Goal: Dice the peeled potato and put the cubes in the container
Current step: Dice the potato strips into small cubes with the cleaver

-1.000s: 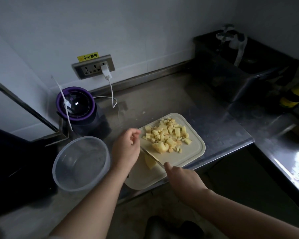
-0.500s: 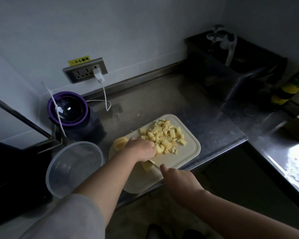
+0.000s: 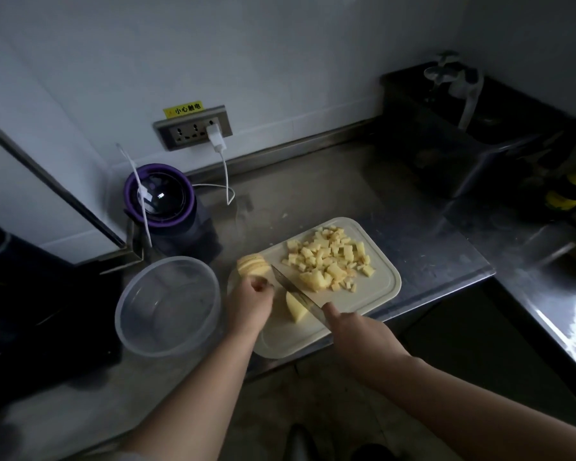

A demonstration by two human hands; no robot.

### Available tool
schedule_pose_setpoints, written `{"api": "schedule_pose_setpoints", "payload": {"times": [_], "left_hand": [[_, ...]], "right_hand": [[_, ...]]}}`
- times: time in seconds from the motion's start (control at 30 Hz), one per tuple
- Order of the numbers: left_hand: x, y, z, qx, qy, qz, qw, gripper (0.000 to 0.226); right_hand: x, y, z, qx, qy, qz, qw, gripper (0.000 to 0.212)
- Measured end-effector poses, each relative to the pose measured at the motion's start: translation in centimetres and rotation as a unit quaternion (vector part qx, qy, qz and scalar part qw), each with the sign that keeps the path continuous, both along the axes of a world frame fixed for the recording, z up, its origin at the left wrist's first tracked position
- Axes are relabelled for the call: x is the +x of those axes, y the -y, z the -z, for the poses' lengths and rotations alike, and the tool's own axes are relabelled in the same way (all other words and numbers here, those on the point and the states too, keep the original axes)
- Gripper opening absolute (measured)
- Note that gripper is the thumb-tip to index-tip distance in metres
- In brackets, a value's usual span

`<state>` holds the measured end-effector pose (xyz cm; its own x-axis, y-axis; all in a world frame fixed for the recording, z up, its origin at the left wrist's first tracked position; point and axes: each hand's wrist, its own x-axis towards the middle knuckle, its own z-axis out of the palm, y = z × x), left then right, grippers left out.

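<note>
A pale cutting board (image 3: 376, 294) lies on the steel counter with a heap of potato cubes (image 3: 330, 259) on its far half. A stack of potato slices (image 3: 251, 264) sits at the board's left corner. My left hand (image 3: 250, 302) has curled fingers touching the near side of that stack. A single potato wedge (image 3: 296, 309) lies on the board between my hands. My right hand (image 3: 356, 331) grips the handle of a knife (image 3: 293, 287), whose blade points up-left between the wedge and the cubes. The clear round plastic container (image 3: 168, 306) stands to the left of the board, holding nothing.
A purple-rimmed blender jar (image 3: 160, 197) stands behind the container, with a white cable (image 3: 226, 174) running to a wall socket (image 3: 193, 129). A dark sink basin (image 3: 473, 128) with a tap is at the back right. The counter edge (image 3: 446, 287) runs just past the board.
My left hand drew back from the cube heap to the board's left corner, beside the stack of slices. The wedge it covered now shows. The knife stays about where it was.
</note>
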<state>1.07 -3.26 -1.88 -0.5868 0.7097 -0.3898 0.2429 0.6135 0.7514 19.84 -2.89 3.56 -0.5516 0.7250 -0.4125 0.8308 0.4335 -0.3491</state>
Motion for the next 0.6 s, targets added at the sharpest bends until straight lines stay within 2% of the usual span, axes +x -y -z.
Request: {"api": "schedule_pose_setpoints", "payload": {"times": [0.03, 0.1, 0.23, 0.6], "left_hand": [[0.2, 0.3, 0.9, -0.048, 0.02, 0.021, 0.998, 0.014], [0.7, 0.7, 1.9, -0.086, 0.045, 0.029, 0.995, 0.021], [1.6, 0.5, 2.3, -0.106, 0.047, 0.017, 0.993, 0.029], [2.3, 0.2, 2.2, -0.114, 0.035, 0.018, 0.993, 0.027]], "right_hand": [[0.0, 0.1, 0.1, -0.002, 0.002, 0.0, 1.0, 0.052], [0.0, 0.2, 0.3, -0.006, 0.006, -0.001, 1.0, 0.051], [-0.1, 0.5, 0.5, -0.017, 0.004, 0.003, 1.0, 0.05], [-0.4, 0.6, 0.7, -0.012, 0.015, 0.002, 1.0, 0.051]]}}
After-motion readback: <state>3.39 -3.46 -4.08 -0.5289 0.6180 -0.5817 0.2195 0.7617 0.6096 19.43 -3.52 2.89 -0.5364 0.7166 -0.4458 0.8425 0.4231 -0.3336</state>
